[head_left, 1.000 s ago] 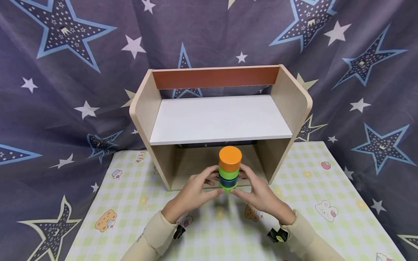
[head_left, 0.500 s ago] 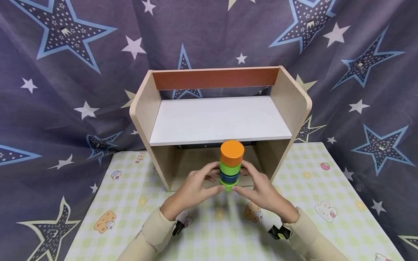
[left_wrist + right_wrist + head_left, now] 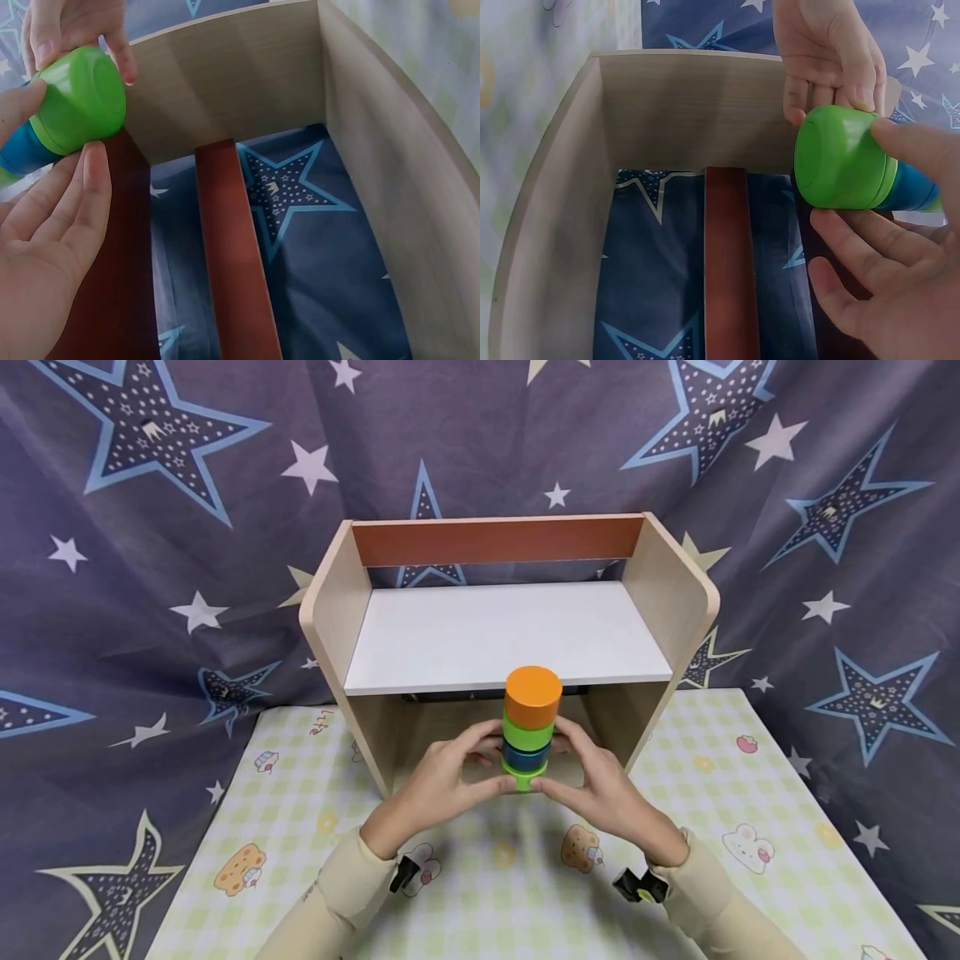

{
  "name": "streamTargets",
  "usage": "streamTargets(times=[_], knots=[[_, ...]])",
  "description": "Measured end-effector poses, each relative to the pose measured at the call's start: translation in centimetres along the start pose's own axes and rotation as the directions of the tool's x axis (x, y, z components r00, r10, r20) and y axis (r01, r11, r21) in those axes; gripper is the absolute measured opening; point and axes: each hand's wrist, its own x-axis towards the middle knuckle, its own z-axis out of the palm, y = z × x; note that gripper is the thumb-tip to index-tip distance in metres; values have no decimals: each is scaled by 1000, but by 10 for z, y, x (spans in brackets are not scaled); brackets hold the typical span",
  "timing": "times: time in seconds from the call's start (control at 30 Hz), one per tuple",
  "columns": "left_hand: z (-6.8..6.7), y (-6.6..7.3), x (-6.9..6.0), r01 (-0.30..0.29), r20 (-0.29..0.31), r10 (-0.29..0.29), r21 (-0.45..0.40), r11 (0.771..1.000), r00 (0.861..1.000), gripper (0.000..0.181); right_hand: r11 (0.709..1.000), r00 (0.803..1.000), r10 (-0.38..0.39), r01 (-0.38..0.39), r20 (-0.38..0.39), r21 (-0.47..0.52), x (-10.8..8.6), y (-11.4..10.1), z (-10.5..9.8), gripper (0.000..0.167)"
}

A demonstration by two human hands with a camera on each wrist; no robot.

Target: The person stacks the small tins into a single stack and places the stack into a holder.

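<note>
An upright stack of round cups is held between both hands in the head view: an orange cup (image 3: 533, 697) on top, a green cup (image 3: 527, 735) below it, then a blue section (image 3: 524, 757) and a green bottom cup (image 3: 523, 782). My left hand (image 3: 444, 781) grips the stack's left side, thumb in front and fingers behind. From the right, my right hand (image 3: 606, 783) grips it in the same way. Both wrist views show the green bottom cup (image 3: 84, 101) pinched between thumbs and fingers; the orange cup is out of sight there.
Directly behind the stack stands a small wooden shelf unit with a white upper board (image 3: 502, 635), side panels (image 3: 667, 577) and a lower compartment (image 3: 442, 735). Beneath is a table with a green checked cloth (image 3: 300, 860). A star-patterned curtain (image 3: 247, 460) hangs behind.
The stack has risen with both hands, and its orange top now overlaps the front edge of the white board in the head view. Both hands keep their hold.
</note>
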Motion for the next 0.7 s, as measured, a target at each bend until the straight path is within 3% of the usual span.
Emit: streamTargets(times=[0.7], knots=[[-24,20,22,-86,-5,86,19,996,996,71,997,996,-69,72,-58,37,22,-18,-19,88]])
